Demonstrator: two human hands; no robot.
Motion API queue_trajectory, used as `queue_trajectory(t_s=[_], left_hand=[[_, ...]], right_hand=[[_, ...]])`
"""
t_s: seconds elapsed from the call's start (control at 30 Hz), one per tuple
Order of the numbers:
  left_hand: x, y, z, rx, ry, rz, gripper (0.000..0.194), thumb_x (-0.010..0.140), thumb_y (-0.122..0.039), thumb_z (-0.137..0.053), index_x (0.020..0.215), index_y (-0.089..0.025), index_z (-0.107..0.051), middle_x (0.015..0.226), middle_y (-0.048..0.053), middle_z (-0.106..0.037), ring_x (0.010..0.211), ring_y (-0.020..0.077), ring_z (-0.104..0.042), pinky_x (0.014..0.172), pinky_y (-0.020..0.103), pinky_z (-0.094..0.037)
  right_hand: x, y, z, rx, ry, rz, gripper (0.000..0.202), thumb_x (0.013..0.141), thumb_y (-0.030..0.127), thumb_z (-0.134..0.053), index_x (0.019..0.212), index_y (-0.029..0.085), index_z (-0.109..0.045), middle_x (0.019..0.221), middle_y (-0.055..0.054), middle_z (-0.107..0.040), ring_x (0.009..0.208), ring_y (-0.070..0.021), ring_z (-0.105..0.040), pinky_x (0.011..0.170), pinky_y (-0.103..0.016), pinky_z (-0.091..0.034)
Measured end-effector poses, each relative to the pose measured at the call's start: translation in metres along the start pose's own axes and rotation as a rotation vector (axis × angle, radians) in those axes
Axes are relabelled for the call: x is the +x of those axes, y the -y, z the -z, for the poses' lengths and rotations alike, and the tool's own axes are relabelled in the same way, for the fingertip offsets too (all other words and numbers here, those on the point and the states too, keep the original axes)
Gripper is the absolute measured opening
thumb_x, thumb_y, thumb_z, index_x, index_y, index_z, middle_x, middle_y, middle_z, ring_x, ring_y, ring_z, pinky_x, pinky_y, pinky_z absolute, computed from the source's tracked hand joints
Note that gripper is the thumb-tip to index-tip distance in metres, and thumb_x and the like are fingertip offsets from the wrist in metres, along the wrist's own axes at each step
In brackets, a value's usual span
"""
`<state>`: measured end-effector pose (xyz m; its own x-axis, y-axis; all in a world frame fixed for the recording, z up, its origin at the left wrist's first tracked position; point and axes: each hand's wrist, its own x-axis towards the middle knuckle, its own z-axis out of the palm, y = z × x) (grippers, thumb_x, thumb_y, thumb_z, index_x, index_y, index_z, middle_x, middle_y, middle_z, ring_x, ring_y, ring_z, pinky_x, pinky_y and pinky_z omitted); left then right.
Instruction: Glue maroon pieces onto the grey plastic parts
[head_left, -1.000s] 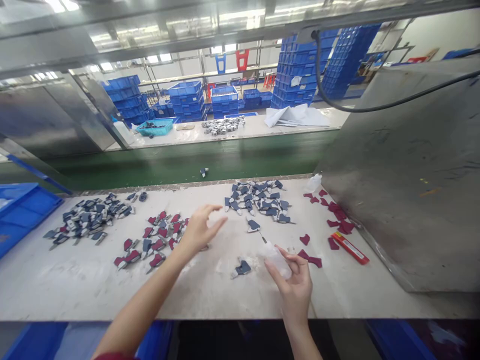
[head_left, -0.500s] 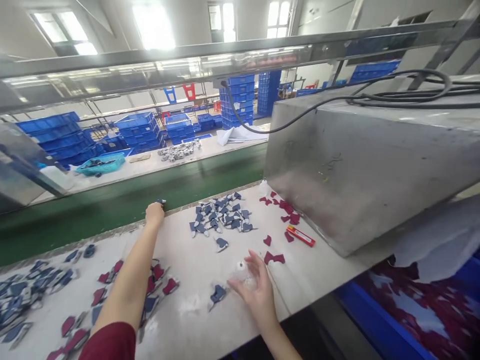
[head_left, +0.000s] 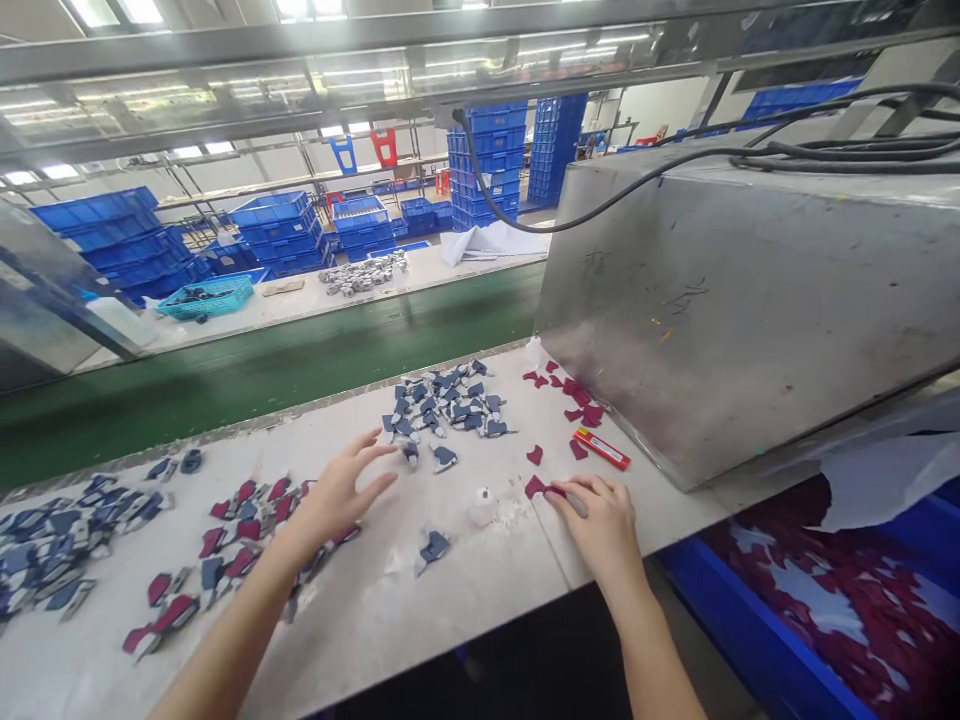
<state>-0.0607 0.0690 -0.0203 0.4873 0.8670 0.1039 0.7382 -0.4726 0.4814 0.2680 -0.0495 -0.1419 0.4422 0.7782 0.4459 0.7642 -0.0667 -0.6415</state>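
My left hand is open, fingers spread above the table, with its fingertips near a small dark blue piece at the edge of the blue-and-grey pile. My right hand pinches a dark red piece on the table. Another red piece lies against its left end. Between the hands stands a small white bottle, and left of that is a lone blue-and-grey piece. Red-and-grey pieces lie partly behind my left forearm.
A metal box with a black cable stands at the right. A red packet lies beside it. Beyond the table runs a green belt. A blue crate of red pieces sits lower right.
My left hand has come back from the belt's edge toward the blue-and-grey pile and opened. My right hand has left the white bottle, moved right and closed on a red piece. The view has tilted down.
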Motion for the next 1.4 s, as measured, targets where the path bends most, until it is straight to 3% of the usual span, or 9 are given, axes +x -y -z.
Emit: queue_trajectory(t_s=[0.07,0.23,0.37,0.5,0.67,0.8,0.97,1.13,1.4], left_hand=[[-0.026,-0.018,-0.01,0.034,-0.023,0.006,0.038,0.09,-0.048,-0.053,0.116,-0.026,-0.069,0.136,0.012,-0.062,0.123,0.0321,-0.061,0.101,0.048,-0.051],[-0.074,-0.044,-0.049,-0.009,-0.014,0.128,0.031,0.085,-0.044,-0.065,0.106,-0.022,-0.07,0.108,0.011,-0.069,0.101,0.0302,-0.068,0.088,0.044,-0.057],[-0.085,-0.05,-0.083,-0.08,-0.065,0.163,0.026,0.077,-0.03,-0.075,0.1,-0.021,-0.07,0.104,0.01,-0.068,0.099,0.0306,-0.067,0.087,0.046,-0.057],[-0.084,-0.051,-0.1,-0.188,-0.183,0.174,0.011,0.08,-0.019,-0.066,0.091,-0.022,-0.069,0.104,0.011,-0.07,0.102,0.0306,-0.066,0.09,0.048,-0.056],[-0.085,-0.057,-0.097,-0.547,-0.206,0.294,0.015,0.083,-0.026,-0.063,0.097,-0.021,-0.066,0.099,0.008,-0.076,0.094,0.0261,-0.072,0.087,0.044,-0.059],[-0.089,-0.077,-0.094,-0.878,-0.204,0.453,0.023,0.074,-0.032,-0.074,0.093,-0.019,-0.071,0.091,0.007,-0.079,0.087,0.0248,-0.076,0.078,0.034,-0.062],[-0.09,-0.101,-0.084,-1.134,-0.205,0.455,0.024,0.068,-0.026,-0.081,0.09,-0.019,-0.077,0.088,0.005,-0.081,0.086,0.025,-0.077,0.078,0.031,-0.065],[-0.095,-0.105,-0.076,-1.135,-0.19,0.43,0.023,0.069,-0.024,-0.082,0.09,-0.018,-0.079,0.092,0.006,-0.081,0.085,0.0257,-0.078,0.079,0.032,-0.066],[-0.104,-0.105,-0.076,-1.044,-0.2,0.377,0.02,0.072,-0.023,-0.079,0.092,-0.019,-0.08,0.095,0.006,-0.081,0.085,0.0258,-0.078,0.075,0.033,-0.068]], right_hand=[[-0.003,0.004,-0.001,-0.028,0.003,0.027,0.061,0.091,0.072,-0.04,0.082,0.024,-0.077,0.09,-0.012,-0.067,0.086,-0.0287,-0.049,0.081,-0.046,-0.041],[0.003,0.005,0.0,-0.041,0.049,0.069,0.063,0.096,0.067,-0.031,0.084,0.021,-0.071,0.086,-0.014,-0.064,0.084,-0.0292,-0.051,0.079,-0.045,-0.043],[0.012,-0.001,0.006,-0.004,0.062,0.032,0.065,0.096,0.068,-0.025,0.075,0.021,-0.063,0.079,-0.014,-0.064,0.082,-0.0293,-0.057,0.076,-0.044,-0.047],[0.004,0.009,0.021,0.054,0.034,-0.084,0.061,0.099,0.064,-0.024,0.085,0.019,-0.062,0.068,-0.009,-0.065,0.062,-0.0237,-0.063,0.058,-0.035,-0.049],[-0.025,0.049,0.046,0.33,0.152,-0.341,0.051,0.093,0.063,-0.046,0.099,0.018,-0.07,0.058,-0.001,-0.061,0.047,-0.0157,-0.057,0.046,-0.026,-0.049],[-0.047,0.088,0.053,0.576,0.203,-0.382,0.045,0.084,0.054,-0.067,0.11,0.018,-0.073,0.067,-0.003,-0.068,0.049,-0.0143,-0.06,0.043,-0.024,-0.051],[-0.059,0.123,0.047,0.661,0.276,-0.178,0.02,0.086,0.038,-0.07,0.095,0.021,-0.078,0.082,-0.005,-0.076,0.065,-0.0179,-0.071,0.06,-0.027,-0.062],[-0.055,0.141,0.046,0.616,0.249,0.057,0.012,0.09,0.025,-0.066,0.096,0.024,-0.077,0.085,-0.003,-0.075,0.073,-0.018,-0.073,0.064,-0.027,-0.062],[-0.054,0.149,0.046,0.58,0.28,0.108,0.014,0.091,0.027,-0.065,0.092,0.023,-0.078,0.081,-0.005,-0.075,0.071,-0.0189,-0.072,0.061,-0.027,-0.062]])
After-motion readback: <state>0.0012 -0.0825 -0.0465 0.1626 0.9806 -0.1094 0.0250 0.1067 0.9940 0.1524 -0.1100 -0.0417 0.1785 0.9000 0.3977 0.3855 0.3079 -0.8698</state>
